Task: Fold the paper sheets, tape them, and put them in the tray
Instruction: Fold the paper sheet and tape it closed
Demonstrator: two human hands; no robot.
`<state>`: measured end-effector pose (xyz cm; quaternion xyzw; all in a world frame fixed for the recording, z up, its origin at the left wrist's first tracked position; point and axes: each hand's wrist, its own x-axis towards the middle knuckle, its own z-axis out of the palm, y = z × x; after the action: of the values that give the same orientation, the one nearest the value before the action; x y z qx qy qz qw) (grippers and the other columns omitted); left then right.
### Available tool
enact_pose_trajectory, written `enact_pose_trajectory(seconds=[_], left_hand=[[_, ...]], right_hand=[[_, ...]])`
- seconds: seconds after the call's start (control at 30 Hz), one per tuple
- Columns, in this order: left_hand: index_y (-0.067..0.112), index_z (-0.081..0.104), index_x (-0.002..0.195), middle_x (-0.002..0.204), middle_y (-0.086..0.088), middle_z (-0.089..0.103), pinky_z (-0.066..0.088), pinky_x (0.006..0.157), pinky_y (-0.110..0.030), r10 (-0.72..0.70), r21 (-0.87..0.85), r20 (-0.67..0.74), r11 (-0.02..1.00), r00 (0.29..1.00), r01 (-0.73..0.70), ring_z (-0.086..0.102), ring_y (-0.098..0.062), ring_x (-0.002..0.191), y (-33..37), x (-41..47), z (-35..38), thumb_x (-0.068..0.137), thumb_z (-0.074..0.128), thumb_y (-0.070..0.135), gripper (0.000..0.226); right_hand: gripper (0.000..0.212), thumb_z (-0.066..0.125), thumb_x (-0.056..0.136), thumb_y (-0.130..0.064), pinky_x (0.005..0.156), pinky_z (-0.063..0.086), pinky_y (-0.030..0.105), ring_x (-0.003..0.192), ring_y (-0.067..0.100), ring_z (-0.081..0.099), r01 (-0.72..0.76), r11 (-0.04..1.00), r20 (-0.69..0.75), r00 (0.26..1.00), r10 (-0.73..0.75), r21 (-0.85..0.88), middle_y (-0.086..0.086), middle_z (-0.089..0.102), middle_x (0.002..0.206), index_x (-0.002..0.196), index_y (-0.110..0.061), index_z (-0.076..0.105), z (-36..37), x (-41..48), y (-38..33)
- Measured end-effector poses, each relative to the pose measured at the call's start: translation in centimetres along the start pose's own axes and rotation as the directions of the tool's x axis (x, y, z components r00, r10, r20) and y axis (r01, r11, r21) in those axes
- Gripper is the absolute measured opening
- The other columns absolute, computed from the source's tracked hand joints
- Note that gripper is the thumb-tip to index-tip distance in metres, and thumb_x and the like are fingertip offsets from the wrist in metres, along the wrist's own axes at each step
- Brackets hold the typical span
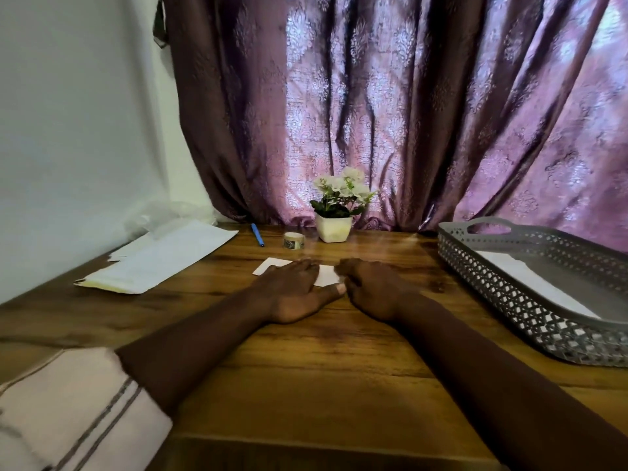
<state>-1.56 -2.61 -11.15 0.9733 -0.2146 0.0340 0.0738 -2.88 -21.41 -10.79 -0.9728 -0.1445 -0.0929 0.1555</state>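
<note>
A small folded white paper (327, 274) lies on the wooden table in the middle. My left hand (295, 290) lies flat on it with straight fingers and covers most of it. My right hand (370, 287) is at the paper's right edge with its fingers curled; whether it pinches the edge is hidden. A roll of tape (293, 240) sits behind the paper. The grey perforated tray (503, 290) stands at the right with white folded paper (537, 283) inside. A stack of unfolded sheets (159, 258) lies at the left.
A blue pen (257, 234) lies beside the tape. A white pot of white flowers (334, 219) stands at the table's back edge before a purple curtain. Crumpled clear plastic (163, 212) sits behind the sheets against the wall.
</note>
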Motion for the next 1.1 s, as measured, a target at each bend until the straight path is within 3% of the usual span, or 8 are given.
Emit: enact_pose_trajectory(seconds=[0.1,0.2,0.33,0.47,0.57,0.67,0.9,1.1], left_hand=[[0.037,0.060,0.130,0.142,0.003,0.060,0.043,0.106,-0.048,0.030,-0.095,-0.197,0.994,0.980,-0.050,0.053,-0.022,0.132,0.2,-0.9,-0.2,0.094,0.029,0.077,0.062],[0.036,0.069,0.119,0.128,0.005,0.066,0.046,0.101,-0.046,-0.074,-0.101,-0.333,0.994,0.940,0.043,0.058,-0.020,0.121,-0.3,-1.4,-0.9,0.088,0.042,0.079,0.059],[0.034,0.064,0.123,0.131,0.004,0.063,0.041,0.106,-0.048,-0.284,-0.044,-0.497,0.952,0.820,0.303,0.056,-0.024,0.124,-3.9,-1.4,-2.5,0.082,0.058,0.069,0.055],[0.029,0.048,0.143,0.146,-0.009,0.051,0.037,0.110,-0.051,-0.621,-0.117,-0.373,0.768,0.689,0.629,0.047,-0.032,0.135,-9.9,-2.3,-3.2,0.081,0.062,0.069,0.075],[0.022,0.046,0.146,0.150,-0.013,0.049,0.036,0.112,-0.050,-0.740,-0.195,-0.252,0.670,0.624,0.716,0.044,-0.036,0.139,-12.7,-2.9,-2.7,0.084,0.058,0.074,0.082],[0.021,0.055,0.137,0.140,-0.009,0.059,0.046,0.103,-0.044,-0.700,-0.205,-0.335,0.707,0.631,0.677,0.055,-0.032,0.130,-12.2,-2.5,-2.7,0.089,0.065,0.061,0.063],[0.014,0.066,0.122,0.118,-0.008,0.070,0.053,0.085,-0.038,-0.546,0.090,-0.481,0.747,0.686,0.658,0.066,-0.028,0.111,-9.5,-1.7,-3.1,0.094,0.068,0.039,0.037],[0.019,0.071,0.117,0.108,-0.005,0.075,0.053,0.077,-0.036,-0.356,-0.042,-0.784,0.848,0.508,0.529,0.071,-0.027,0.097,-9.0,-2.8,-4.4,0.101,0.056,0.040,0.030]], right_hand=[[0.041,0.050,0.094,-0.033,0.096,0.051,0.038,0.118,0.028,0.064,0.092,0.991,0.006,0.996,-0.093,0.100,0.008,0.070,0.128,0.131,-0.026,0.065,0.1,-0.5,-1.2],[0.035,0.051,0.100,-0.040,0.090,0.051,0.035,0.113,0.026,0.066,0.102,0.990,0.024,0.994,-0.105,0.097,0.005,0.072,0.125,0.129,-0.028,0.067,0.3,0.0,-1.7],[0.042,0.056,0.098,-0.050,0.106,0.048,0.038,0.126,0.019,0.059,0.138,0.986,-0.004,0.990,-0.139,0.090,-0.004,0.063,0.141,0.133,-0.028,0.065,1.1,0.8,-1.8],[0.045,0.056,0.096,-0.056,0.111,0.044,0.038,0.132,0.015,0.054,0.157,0.981,0.003,0.987,-0.158,0.112,-0.009,0.059,0.145,0.133,-0.033,0.063,1.7,1.5,-1.4],[0.044,0.057,0.096,-0.056,0.111,0.043,0.037,0.133,0.014,0.052,0.179,0.976,-0.007,0.984,-0.180,0.124,-0.010,0.058,0.146,0.134,-0.033,0.063,1.7,1.6,-1.3],[0.047,0.055,0.099,-0.053,0.116,0.037,0.039,0.139,0.015,0.045,0.192,0.974,0.016,0.981,-0.195,0.122,-0.009,0.053,0.151,0.141,-0.033,0.058,1.8,1.4,-1.6],[0.064,0.030,0.098,-0.072,0.125,0.012,0.052,0.155,0.017,0.017,0.189,0.980,0.160,0.971,-0.177,-0.059,-0.012,0.022,0.169,0.157,-0.045,0.031,1.9,1.4,-2.3],[0.060,0.039,0.097,-0.071,0.115,0.036,0.044,0.140,0.018,0.044,0.119,0.962,-0.036,0.993,-0.114,0.245,-0.007,0.049,0.153,0.145,-0.036,0.052,0.9,0.5,-2.8]])
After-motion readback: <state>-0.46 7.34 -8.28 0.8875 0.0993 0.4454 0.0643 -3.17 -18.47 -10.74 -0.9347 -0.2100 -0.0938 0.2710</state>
